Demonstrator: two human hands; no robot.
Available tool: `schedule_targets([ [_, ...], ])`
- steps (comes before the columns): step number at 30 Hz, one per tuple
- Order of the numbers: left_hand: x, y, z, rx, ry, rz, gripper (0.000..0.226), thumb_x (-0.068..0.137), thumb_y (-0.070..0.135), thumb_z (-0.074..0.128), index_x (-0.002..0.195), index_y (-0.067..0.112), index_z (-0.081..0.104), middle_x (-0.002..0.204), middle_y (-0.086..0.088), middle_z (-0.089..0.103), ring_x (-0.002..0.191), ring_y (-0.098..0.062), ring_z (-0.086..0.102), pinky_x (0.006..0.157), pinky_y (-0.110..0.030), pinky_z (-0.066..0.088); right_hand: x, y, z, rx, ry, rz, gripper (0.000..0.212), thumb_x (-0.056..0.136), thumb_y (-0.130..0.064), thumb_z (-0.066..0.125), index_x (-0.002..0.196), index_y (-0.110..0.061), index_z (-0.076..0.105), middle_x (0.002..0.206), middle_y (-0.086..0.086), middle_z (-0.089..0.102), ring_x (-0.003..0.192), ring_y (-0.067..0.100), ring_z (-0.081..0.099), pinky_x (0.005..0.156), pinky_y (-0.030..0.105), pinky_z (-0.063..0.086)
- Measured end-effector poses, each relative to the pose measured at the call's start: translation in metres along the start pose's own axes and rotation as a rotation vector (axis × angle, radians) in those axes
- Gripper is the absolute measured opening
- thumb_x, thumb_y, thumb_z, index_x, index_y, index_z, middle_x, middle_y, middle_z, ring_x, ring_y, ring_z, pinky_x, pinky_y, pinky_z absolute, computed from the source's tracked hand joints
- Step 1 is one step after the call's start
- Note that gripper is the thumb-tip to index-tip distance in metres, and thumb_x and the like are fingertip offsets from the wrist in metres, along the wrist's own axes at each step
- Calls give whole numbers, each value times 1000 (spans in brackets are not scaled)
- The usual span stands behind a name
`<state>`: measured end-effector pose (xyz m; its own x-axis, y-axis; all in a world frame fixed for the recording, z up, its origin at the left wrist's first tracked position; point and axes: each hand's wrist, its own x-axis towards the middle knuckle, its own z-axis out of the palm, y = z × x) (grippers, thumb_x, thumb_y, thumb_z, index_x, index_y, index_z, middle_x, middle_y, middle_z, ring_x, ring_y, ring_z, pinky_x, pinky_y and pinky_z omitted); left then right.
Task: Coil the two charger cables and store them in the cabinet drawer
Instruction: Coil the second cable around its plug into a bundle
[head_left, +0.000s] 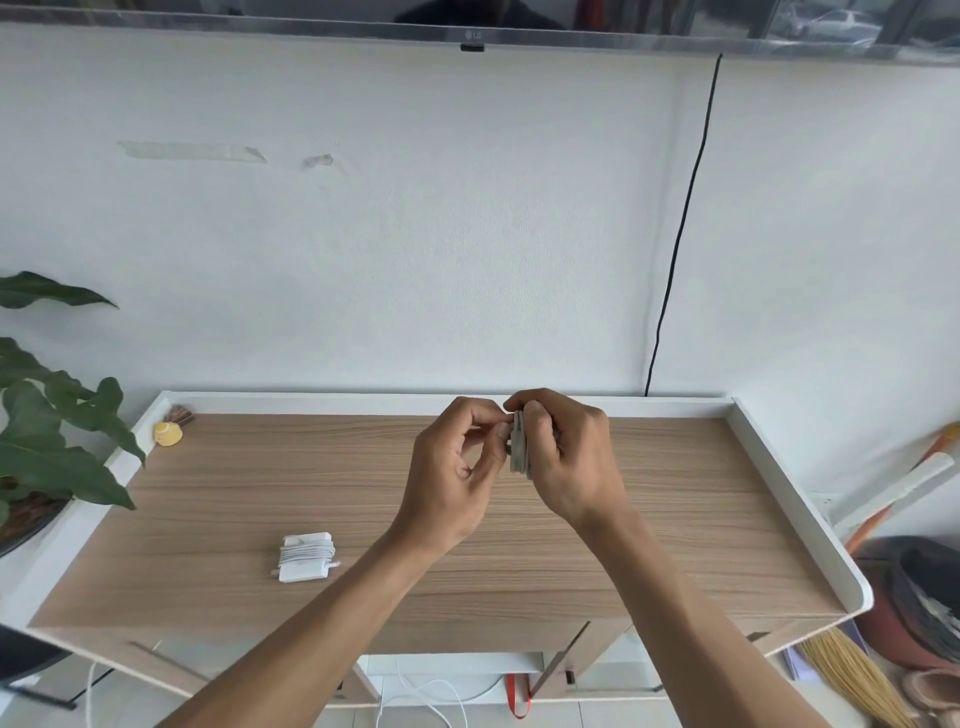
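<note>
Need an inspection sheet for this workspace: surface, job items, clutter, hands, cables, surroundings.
Surface: wood-grain top with a raised white rim.
Job's things: grey coil held above the top; white charger, cable wrapped round it, lies at the top's front left.
Clutter: small yellow object in the back left corner.
Hands: right hand grips the grey coil; left hand pinches at its edge.
Cables: black cable runs down the wall to behind the top; white cable lies loose below the top.
Surroundings: plant at left, TV above, broom at right.
</note>
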<state>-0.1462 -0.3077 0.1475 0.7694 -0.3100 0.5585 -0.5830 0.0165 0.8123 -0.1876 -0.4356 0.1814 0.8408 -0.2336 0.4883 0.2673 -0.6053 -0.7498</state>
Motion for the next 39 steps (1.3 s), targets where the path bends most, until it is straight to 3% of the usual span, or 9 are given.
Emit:
schedule_targets([
  [4, -6, -3, 4, -16, -9, -5, 13, 96, 12, 54, 99, 0, 59, 90, 0, 65, 81, -12, 65, 76, -26, 54, -3, 6, -1, -27, -43, -9, 29, 91, -12, 41, 83, -11, 69, 59, -12, 59, 54, 7, 54, 52, 10, 32],
  [11, -14, -12, 11, 52, -39, 33, 12, 98, 15, 49, 101, 6, 55, 93, -5, 63, 81, -25, 63, 71, -46, 53, -9, 13, -3, -23, -61, -12, 29, 89, -7, 42, 79, -11, 69, 61, -15, 60, 54, 6, 55, 51, 10, 33],
  [16, -15, -8, 9, 33, -58, 21, 10, 97, 8, 53, 101, 2, 59, 94, -5, 65, 84, -19, 66, 74, -38, 56, -11, 16, -5, -4, -51, -1, 30, 90, -7, 41, 79, -11, 68, 59, -9, 62, 56, 9, 58, 53, 13, 37],
  [20, -13, -3, 9, -125, -74, -182, 20, 96, 15, 57, 114, 8, 57, 102, -3, 67, 96, -14, 66, 84, -21, 51, -14, 19, -1, 42, 43, 59, 30, 92, -14, 40, 83, -13, 69, 66, -6, 65, 60, 9, 59, 53, 15, 39],
  [23, -16, 2, 14, -235, -34, -392, 43, 92, 35, 56, 130, 24, 42, 113, -6, 63, 100, -18, 66, 88, -27, 54, -13, 23, 9, 88, 169, 155, 33, 94, -25, 37, 92, -16, 69, 65, -7, 64, 57, 8, 58, 52, 18, 40],
  [26, -24, 11, 23, -415, -83, -609, 49, 87, 47, 51, 132, 29, 41, 117, -10, 62, 98, -21, 69, 81, -39, 59, -9, 24, 17, 48, 238, 104, 35, 95, -29, 33, 98, -17, 67, 82, -8, 66, 73, 6, 62, 62, 19, 45],
  [30, -20, 21, 32, -512, -78, -645, 42, 90, 51, 51, 126, 30, 59, 116, -1, 70, 105, -17, 68, 71, -29, 55, -7, 25, 26, 20, 264, 47, 39, 98, -29, 31, 108, -12, 64, 99, -4, 63, 90, 7, 60, 76, 16, 44],
  [36, -10, 17, 31, -463, 36, -598, 37, 92, 44, 51, 123, 29, 65, 114, 3, 73, 111, -13, 66, 92, -36, 52, -11, 23, 37, 36, 230, 65, 46, 100, -37, 25, 127, -11, 52, 116, -7, 52, 110, 5, 50, 94, 11, 36],
  [39, -9, 15, 31, -493, 93, -627, 28, 98, 34, 50, 119, 26, 67, 112, 1, 74, 109, -15, 68, 95, -39, 53, -12, 22, 41, 62, 210, 94, 46, 100, -39, 25, 132, -14, 48, 119, -13, 45, 115, 1, 46, 96, 7, 33],
])
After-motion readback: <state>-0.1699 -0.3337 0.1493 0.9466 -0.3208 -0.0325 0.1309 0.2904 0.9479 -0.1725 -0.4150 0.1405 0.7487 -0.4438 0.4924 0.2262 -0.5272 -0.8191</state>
